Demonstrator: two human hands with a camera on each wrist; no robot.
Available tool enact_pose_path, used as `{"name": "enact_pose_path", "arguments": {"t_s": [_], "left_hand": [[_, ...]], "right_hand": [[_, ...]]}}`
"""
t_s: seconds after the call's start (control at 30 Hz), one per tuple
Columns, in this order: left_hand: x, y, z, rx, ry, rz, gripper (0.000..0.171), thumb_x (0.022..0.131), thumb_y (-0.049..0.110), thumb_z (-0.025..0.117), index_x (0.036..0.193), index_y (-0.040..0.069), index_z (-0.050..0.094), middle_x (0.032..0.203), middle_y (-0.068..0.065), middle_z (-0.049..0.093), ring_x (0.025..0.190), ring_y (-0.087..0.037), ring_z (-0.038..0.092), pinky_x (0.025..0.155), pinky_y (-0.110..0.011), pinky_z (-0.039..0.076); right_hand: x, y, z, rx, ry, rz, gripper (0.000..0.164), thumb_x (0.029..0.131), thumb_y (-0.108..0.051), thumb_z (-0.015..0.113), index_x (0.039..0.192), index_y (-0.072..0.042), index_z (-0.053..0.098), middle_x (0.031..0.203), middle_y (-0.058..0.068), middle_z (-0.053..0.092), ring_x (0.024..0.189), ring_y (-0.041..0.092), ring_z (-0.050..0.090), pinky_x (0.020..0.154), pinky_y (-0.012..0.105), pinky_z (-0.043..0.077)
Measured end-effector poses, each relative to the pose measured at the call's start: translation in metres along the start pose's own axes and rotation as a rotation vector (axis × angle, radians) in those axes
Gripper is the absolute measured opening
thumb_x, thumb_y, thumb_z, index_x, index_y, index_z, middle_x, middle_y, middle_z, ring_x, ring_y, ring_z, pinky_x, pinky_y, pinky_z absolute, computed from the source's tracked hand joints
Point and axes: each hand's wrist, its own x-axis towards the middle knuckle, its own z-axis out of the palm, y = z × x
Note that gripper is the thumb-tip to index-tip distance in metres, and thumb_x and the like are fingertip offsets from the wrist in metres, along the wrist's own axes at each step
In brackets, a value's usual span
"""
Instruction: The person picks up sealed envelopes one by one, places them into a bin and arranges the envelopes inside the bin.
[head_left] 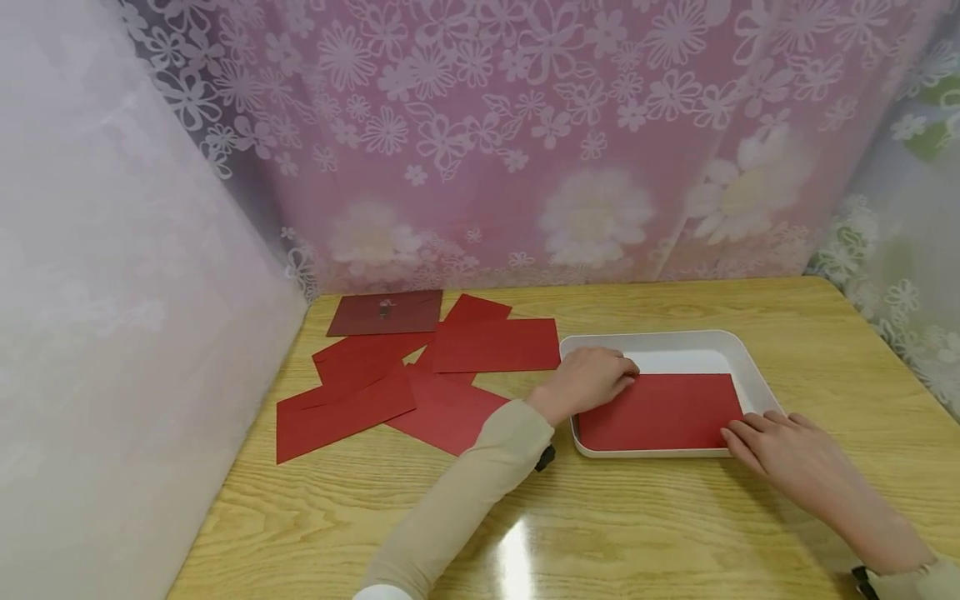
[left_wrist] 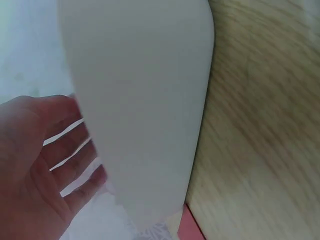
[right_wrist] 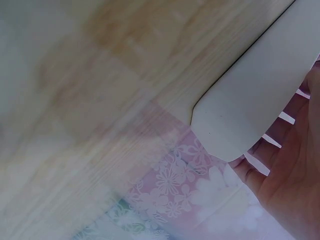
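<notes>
Red envelope point(head_left: 663, 412): flat in the white tray point(head_left: 686, 340), along its near wall, between the loose envelopes point(head_left: 495, 346) and the right edge of the tabletop point(head_left: 637, 525).
Left hand point(head_left: 585, 382): fingers loosely bent over the tray's left rim, tips by the envelope's far left corner; no firm grip visible.
Right hand point(head_left: 787, 458): fingers relaxed, slightly parted, at the near right corner; nothing visibly gripped.
Handling: light, even fingertip pressure should suit; keep corners below the rim.

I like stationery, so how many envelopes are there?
7 visible: one red envelope in the tray; on the table left of it, a darker one at the back and five overlapping red ones. Others may be hidden underneath.
</notes>
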Motion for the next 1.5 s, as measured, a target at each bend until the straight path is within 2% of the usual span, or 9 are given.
{"name": "enact_pose_path", "arguments": {"t_s": [0.1, 0.3, 0.43, 0.6, 1.0, 1.37, 1.4, 1.47, 1.5], "left_hand": [[-0.007, -0.002, -0.005, 0.000, 0.062, -0.008, 0.025, 0.105, 0.032, 0.058, 0.124, 0.028, 0.073, 0.114, 0.015, 0.071, 0.096, 0.001, 0.067, 0.076, -0.014, 0.049], [-0.024, -0.014, -0.020, -0.032, 0.266, -0.025, 0.019, 0.105, 0.032, 0.058, 0.114, 0.026, 0.074, 0.103, 0.017, 0.071, 0.075, 0.002, 0.061, 0.060, -0.012, 0.043], [-0.037, -0.028, -0.027, -0.043, 0.354, -0.040, 0.020, 0.105, 0.031, 0.057, 0.114, 0.025, 0.074, 0.107, 0.014, 0.073, 0.079, 0.001, 0.063, 0.065, -0.015, 0.047], [-0.058, -0.051, -0.030, -0.064, 0.420, -0.074, 0.019, 0.105, 0.029, 0.059, 0.113, 0.021, 0.074, 0.109, 0.010, 0.073, 0.089, -0.005, 0.068, 0.068, -0.019, 0.051], [-0.106, -0.100, -0.031, -0.066, 0.475, -0.222, 0.019, 0.103, 0.026, 0.062, 0.113, 0.015, 0.074, 0.103, 0.001, 0.073, 0.087, -0.014, 0.065, 0.070, -0.026, 0.056], [-0.164, -0.143, -0.015, 0.038, 0.421, -0.390, 0.017, 0.101, 0.024, 0.065, 0.107, 0.012, 0.075, 0.099, -0.003, 0.072, 0.092, -0.023, 0.065, 0.083, -0.041, 0.056], [-0.170, -0.147, -0.014, 0.041, 0.413, -0.405, 0.017, 0.101, 0.024, 0.065, 0.107, 0.012, 0.075, 0.099, -0.004, 0.072, 0.090, -0.023, 0.065, 0.081, -0.040, 0.056], [-0.183, -0.156, -0.012, 0.047, 0.410, -0.434, 0.015, 0.100, 0.022, 0.067, 0.106, 0.011, 0.075, 0.098, -0.005, 0.072, 0.087, -0.024, 0.064, 0.077, -0.039, 0.055], [-0.190, -0.161, -0.010, 0.051, 0.411, -0.450, 0.014, 0.099, 0.021, 0.068, 0.106, 0.010, 0.075, 0.097, -0.005, 0.072, 0.087, -0.024, 0.065, 0.077, -0.039, 0.056]], "right_hand": [[0.000, 0.000, 0.000, -0.013, 0.017, -0.015, 0.093, 0.105, -0.046, -0.012, 0.097, -0.008, 0.073, 0.093, 0.003, 0.066, 0.081, 0.027, 0.061, 0.062, 0.042, 0.049], [-0.001, 0.000, 0.000, -0.026, 0.005, -0.031, 0.094, 0.104, -0.044, -0.015, 0.097, -0.009, 0.072, 0.092, 0.002, 0.064, 0.080, 0.027, 0.059, 0.061, 0.042, 0.049], [-0.001, 0.000, -0.001, -0.025, 0.002, -0.026, 0.094, 0.104, -0.044, -0.014, 0.097, -0.009, 0.072, 0.093, 0.002, 0.064, 0.080, 0.027, 0.059, 0.061, 0.043, 0.049], [-0.001, 0.001, 0.000, -0.041, 0.008, -0.049, 0.093, 0.105, -0.040, -0.015, 0.098, -0.008, 0.072, 0.094, 0.003, 0.065, 0.080, 0.027, 0.059, 0.061, 0.044, 0.050], [-0.001, 0.002, 0.000, -0.041, 0.007, -0.065, 0.093, 0.105, -0.039, -0.016, 0.099, -0.008, 0.072, 0.096, 0.004, 0.066, 0.082, 0.028, 0.061, 0.062, 0.045, 0.051], [0.000, 0.001, 0.000, -0.023, -0.005, -0.056, 0.093, 0.104, -0.044, -0.014, 0.099, -0.010, 0.072, 0.095, 0.001, 0.065, 0.082, 0.026, 0.061, 0.061, 0.040, 0.048], [0.000, 0.001, 0.000, -0.018, -0.010, -0.054, 0.085, 0.108, -0.044, -0.006, 0.099, -0.010, 0.072, 0.095, 0.001, 0.065, 0.082, 0.026, 0.061, 0.061, 0.040, 0.048], [-0.001, 0.001, 0.000, -0.030, -0.014, -0.066, 0.084, 0.109, -0.041, -0.006, 0.100, -0.009, 0.072, 0.095, 0.002, 0.065, 0.081, 0.026, 0.060, 0.060, 0.039, 0.048], [-0.002, 0.001, 0.000, -0.033, -0.026, -0.071, 0.069, 0.114, -0.035, 0.009, 0.101, -0.009, 0.072, 0.096, 0.003, 0.065, 0.081, 0.026, 0.060, 0.060, 0.040, 0.048]]}}
